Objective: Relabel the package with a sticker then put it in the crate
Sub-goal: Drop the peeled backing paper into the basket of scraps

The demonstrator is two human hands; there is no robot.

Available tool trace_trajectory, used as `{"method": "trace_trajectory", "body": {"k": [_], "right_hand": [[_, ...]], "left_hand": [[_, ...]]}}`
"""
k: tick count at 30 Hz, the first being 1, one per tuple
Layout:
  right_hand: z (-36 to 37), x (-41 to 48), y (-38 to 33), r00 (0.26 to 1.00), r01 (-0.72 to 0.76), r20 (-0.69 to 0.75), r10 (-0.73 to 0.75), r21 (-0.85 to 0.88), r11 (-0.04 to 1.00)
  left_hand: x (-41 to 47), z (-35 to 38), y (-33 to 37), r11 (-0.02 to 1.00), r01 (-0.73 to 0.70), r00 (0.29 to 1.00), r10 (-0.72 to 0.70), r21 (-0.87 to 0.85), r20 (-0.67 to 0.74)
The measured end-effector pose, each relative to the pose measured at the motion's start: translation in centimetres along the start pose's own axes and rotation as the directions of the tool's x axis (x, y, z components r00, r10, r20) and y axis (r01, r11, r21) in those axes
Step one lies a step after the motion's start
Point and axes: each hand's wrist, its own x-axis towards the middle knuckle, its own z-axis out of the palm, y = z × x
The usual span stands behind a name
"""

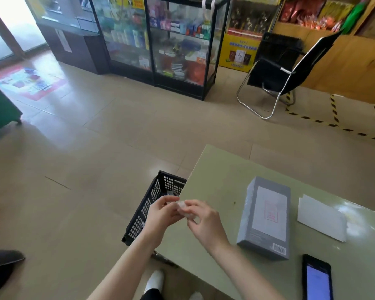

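Head view: left hand (162, 213) and right hand (200, 219) pinch a small crumpled translucent scrap (183, 207). Right of that grip, the grey rectangular cardboard package (265, 219) lies flat on the worktop (214, 169); likely light and stiff, best taken by its long edges.

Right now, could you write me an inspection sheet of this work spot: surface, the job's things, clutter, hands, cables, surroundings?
Surface: pale green table, a few dark specks.
Job's things: grey package lying flat, white label on top; black crate on the floor at the table's left edge; small crumpled whitish scrap between both hands.
Clutter: white paper sheets; phone, screen lit.
Hands: left hand and right hand pinch the scrap together.
Cables: nothing seen.
Surroundings: glass display cabinets, black folding chair, tiled floor.
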Motion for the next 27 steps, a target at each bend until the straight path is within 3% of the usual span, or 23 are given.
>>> {"method": "trace_trajectory", "body": {"k": [3,6,12,17,24,27], "right_hand": [[1.6,0.9,-1.1,0.997,-0.013,0.075,0.016,-0.035,0.999],[3.2,2.5,-2.1,0.996,-0.075,0.054,0.073,0.032,0.997],[7.8,6.0,-3.8,0.984,-0.171,0.043,0.172,-0.034,0.985],[12.1,8.6,-4.5,0.963,-0.265,0.012,0.268,-0.12,0.957],[15.4,11.5,-1.4,0.822,-0.569,-0.053,0.567,-0.082,0.818],[17.0,12.4,-0.2,0.737,-0.675,-0.056,0.673,-0.011,0.738]], "left_hand": [[0.8,-2.3,1.0,0.998,-0.044,0.998,0.042,0.053,0.037],[2.0,-4.6,1.7,0.988,-0.068,0.997,0.071,0.138,-0.016],[4.9,-9.1,2.7,0.944,-0.1,0.992,0.119,0.316,-0.043],[7.6,-12.3,2.7,0.788,-0.16,0.977,0.213,0.594,-0.021],[10.8,-16.9,2.7,0.684,-0.11,0.993,0.098,0.721,0.058],[11.7,-17.9,2.3,0.702,-0.079,0.997,0.065,0.708,0.046]]}}
